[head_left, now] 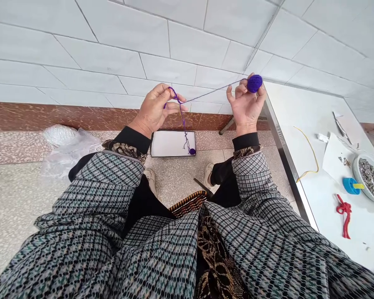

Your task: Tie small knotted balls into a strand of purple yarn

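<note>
My right hand (247,104) is raised, palm toward me, and pinches a small ball of purple yarn (254,83) at its fingertips. A purple strand (212,92) runs taut from the ball to my left hand (157,109), whose fingers are closed in a pinch on it. From the left hand the strand's loose end (184,128) hangs down and ends in a small knotted purple lump (192,151). Both hands are held in front of a white tiled wall, above my knees.
A white table (302,120) on the right carries a yellow cord (310,151), a red cord (345,212), a blue object (350,185), a bowl of seeds (373,179), paper and tweezers. A white board (173,143) and a plastic bag (69,143) lie on the floor.
</note>
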A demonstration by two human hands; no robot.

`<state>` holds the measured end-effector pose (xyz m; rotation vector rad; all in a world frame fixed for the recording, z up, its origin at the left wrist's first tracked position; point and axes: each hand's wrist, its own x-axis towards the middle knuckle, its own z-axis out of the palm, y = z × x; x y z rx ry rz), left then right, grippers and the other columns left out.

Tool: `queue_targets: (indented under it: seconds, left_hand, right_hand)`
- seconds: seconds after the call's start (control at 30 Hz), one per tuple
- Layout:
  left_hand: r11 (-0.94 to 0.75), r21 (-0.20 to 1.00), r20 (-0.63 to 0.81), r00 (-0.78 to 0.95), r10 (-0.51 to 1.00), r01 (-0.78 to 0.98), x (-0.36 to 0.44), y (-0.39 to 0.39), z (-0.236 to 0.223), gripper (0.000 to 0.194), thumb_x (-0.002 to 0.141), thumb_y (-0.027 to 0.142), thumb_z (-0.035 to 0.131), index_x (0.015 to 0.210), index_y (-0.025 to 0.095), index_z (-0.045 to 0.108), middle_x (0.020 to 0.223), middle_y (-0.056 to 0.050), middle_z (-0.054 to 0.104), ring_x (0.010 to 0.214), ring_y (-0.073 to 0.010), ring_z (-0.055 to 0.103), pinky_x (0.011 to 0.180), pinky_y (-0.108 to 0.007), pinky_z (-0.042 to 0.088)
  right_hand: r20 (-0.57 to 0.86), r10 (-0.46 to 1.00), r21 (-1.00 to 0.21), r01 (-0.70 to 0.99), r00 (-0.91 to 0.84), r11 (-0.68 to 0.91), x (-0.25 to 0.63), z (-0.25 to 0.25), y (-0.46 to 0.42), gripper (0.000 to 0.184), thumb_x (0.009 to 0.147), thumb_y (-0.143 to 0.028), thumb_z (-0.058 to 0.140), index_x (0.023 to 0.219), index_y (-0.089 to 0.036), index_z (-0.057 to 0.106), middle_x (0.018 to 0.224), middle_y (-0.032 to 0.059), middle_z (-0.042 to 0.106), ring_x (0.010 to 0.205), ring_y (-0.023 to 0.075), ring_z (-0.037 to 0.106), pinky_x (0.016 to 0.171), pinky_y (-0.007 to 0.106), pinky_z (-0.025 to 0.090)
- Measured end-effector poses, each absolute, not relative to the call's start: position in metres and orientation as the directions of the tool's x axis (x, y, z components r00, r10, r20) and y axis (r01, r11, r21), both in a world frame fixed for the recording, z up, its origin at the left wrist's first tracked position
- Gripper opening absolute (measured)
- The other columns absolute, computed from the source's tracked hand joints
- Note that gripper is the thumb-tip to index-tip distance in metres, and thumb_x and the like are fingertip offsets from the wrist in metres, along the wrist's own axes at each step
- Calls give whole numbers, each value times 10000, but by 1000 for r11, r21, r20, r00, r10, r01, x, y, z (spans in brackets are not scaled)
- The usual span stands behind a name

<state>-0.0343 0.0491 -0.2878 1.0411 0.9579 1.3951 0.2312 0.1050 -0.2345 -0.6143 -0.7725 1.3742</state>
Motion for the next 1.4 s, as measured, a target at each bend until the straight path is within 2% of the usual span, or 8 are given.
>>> queue_targets:
  seconds: [0.2, 0.33, 0.57, 0.8, 1.0, 1.1, 1.17, 1.4]
  left_hand:
    - [-34, 944, -28, -183, 983, -327, -26, 46, -279, 244, 1018, 250, 689, 823, 205, 550, 826, -13, 611, 555, -73, 415, 474, -241, 249]
    - [35, 908, -97, -130, 987, -417, -25, 46, -283, 248, 1036, 248, 681, 827, 208, 554, 630, 35, 474, 458, -57, 310, 430, -221, 148]
    - [127, 773, -263, -132, 956, -622, -32, 41, -278, 189, 1146, 226, 477, 976, 227, 561, 573, 55, 551, 373, -46, 172, 388, -195, 108]
    - [262, 802, -272, 62, 960, -537, -36, 31, -280, 127, 1113, 272, 566, 1005, 236, 622, 807, -7, 771, 372, -28, 201, 405, -216, 132]
    - [323, 827, -219, 266, 939, -460, -36, 27, -288, 182, 1106, 326, 577, 960, 220, 553, 796, -38, 770, 384, -11, 152, 430, -199, 58]
    - [388, 839, -251, 363, 898, -381, -28, 21, -289, 211, 1095, 357, 591, 945, 218, 541, 790, -70, 778, 366, -8, 157, 430, -206, 42]
    - [412, 853, -275, 397, 876, -320, -23, 17, -290, 213, 1084, 374, 609, 952, 216, 555, 790, -92, 786, 353, -8, 172, 430, -209, 47]
    - [420, 875, -320, 365, 874, -240, -11, 14, -298, 216, 1055, 382, 653, 946, 216, 568, 673, -81, 736, 326, -31, 235, 424, -198, 76]
  right_hand:
    - [51, 986, -640, -753, 158, 153, 225, -228, 103, 244, 1041, -493, 528, 1078, -269, 619, 961, 31, 580, 816, 158, 632, 894, 360, 679]
    - [116, 993, -655, -753, -15, 65, 231, -242, 116, 260, 970, -494, 654, 1050, -256, 587, 916, 27, 567, 731, 137, 535, 570, 186, 546]
    - [-179, 693, -952, -55, -699, -301, 234, -266, 110, 345, 836, -389, 858, 850, -154, 606, 695, -34, 470, 572, 45, 337, 422, 121, 188]
    - [-408, 691, -907, 350, -597, -232, 217, -269, 94, 209, 1050, -193, 642, 854, -134, 598, 661, -45, 535, 486, 26, 353, 401, 134, 208]
    - [-461, 689, -874, 420, -560, -244, 199, -266, 85, 298, 899, 45, 541, 1109, -164, 579, 779, -19, 675, 535, 59, 528, 387, 126, 215]
    - [-393, 701, -916, 323, -595, -239, 195, -271, 86, 31, 1051, -138, 593, 1027, -152, 609, 705, -44, 585, 465, 38, 416, 383, 146, 167]
    - [-349, 657, -937, 273, -669, -219, 195, -278, 89, 326, 1098, -442, 679, 964, -150, 624, 644, -64, 521, 440, 30, 349, 388, 158, 152]
    - [-249, 570, -968, 189, -783, -163, 184, -307, 86, 732, 665, -750, 992, 924, -129, 702, 570, -72, 540, 461, 39, 357, 418, 176, 186]
